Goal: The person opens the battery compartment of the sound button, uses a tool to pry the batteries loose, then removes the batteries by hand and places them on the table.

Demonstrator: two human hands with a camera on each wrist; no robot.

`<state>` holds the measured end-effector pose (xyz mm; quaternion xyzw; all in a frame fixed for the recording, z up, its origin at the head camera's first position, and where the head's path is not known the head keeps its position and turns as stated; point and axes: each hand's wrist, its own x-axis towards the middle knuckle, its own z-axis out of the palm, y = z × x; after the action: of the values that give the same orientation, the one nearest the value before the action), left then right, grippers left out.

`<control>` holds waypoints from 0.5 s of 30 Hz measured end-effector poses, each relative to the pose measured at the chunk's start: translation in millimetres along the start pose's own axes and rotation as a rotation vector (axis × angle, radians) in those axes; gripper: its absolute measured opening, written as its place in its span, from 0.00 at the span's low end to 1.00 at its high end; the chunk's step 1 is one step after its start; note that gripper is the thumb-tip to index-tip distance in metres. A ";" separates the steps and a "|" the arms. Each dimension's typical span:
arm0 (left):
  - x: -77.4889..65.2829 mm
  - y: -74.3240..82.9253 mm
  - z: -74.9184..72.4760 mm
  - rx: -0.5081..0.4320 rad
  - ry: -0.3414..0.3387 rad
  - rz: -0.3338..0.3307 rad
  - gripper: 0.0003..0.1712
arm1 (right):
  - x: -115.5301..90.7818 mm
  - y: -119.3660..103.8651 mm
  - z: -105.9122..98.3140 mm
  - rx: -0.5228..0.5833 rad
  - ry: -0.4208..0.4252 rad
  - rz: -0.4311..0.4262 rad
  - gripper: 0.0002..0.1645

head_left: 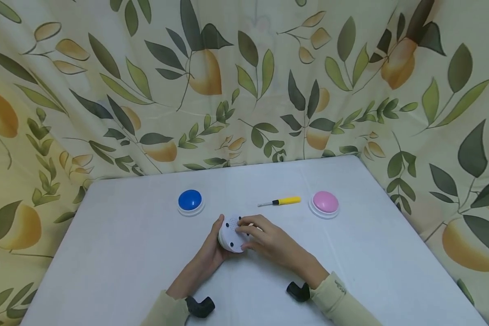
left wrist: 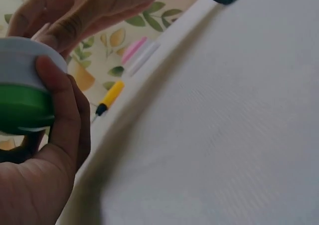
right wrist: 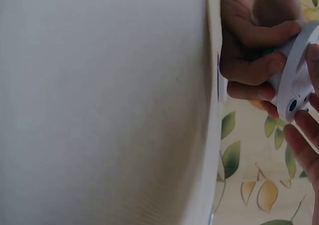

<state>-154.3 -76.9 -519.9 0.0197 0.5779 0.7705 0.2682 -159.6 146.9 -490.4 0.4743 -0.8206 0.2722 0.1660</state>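
Observation:
My left hand grips a round push button around its side. The button's white underside, with dark round feet at its edge, faces up in the head view. Its green dome shows below the white base in the left wrist view. Bent fingers of my right hand touch the underside, with the thumb near the rim. I cannot tell whether those fingers pinch anything there. In the right wrist view, fingertips of the right hand come up to the base from the right edge.
On the white-covered table, a blue push button stands behind the hands to the left. A yellow-handled screwdriver lies behind to the right, beside a pink push button. A leaf-and-fruit patterned curtain hangs behind the table.

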 end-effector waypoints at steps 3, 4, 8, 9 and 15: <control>0.2 7.5 4.6 -0.001 0.005 0.001 0.52 | 1.3 1.2 -4.0 -0.016 -0.012 -0.013 0.30; 0.1 10.4 6.0 -0.003 0.006 -0.002 0.52 | 2.2 1.5 -5.5 -0.025 -0.016 -0.020 0.30; 0.5 21.1 9.7 -0.022 0.004 -0.013 0.51 | 6.9 0.3 -13.1 -0.084 -0.025 -0.055 0.29; 0.5 23.4 10.5 -0.027 0.002 -0.012 0.50 | 8.1 -0.6 -15.2 -0.108 -0.027 -0.063 0.29; 0.3 31.9 12.2 -0.071 -0.027 -0.012 0.49 | 12.7 -5.1 -20.7 -0.256 -0.025 -0.126 0.29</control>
<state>-163.0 -72.0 -487.2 0.0170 0.5468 0.7884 0.2813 -161.2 148.6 -465.6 0.5031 -0.8193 0.1483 0.2316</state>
